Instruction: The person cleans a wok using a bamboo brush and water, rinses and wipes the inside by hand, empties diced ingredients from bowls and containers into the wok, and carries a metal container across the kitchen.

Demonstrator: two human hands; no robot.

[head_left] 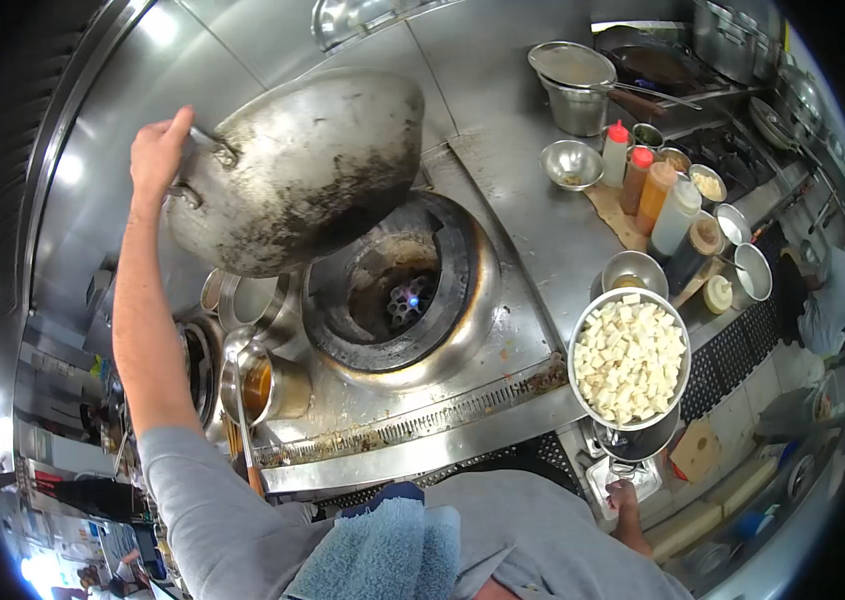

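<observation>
My left hand (160, 155) is closed round a loop handle of a large, soot-stained wok (308, 165). Tilted up, its scorched underside faces me, to the left of and above the round burner (398, 290), where a small blue flame shows. Low on the right, my right hand (623, 495) is closed beside a dark round pan (648, 440); what its fingers grip is too small to make out. Over that pan is a metal bowl (577, 375) full of white cubes, perhaps tofu. The bowl partly hides the pan.
Left of the burner stand a metal pot (288, 385) of brown liquid and a ladle (231, 385). Squeeze bottles (655, 197) and small bowls line the right counter. A sieve (573, 63) covers a pot behind them. A blue towel (383, 550) hangs at my chest.
</observation>
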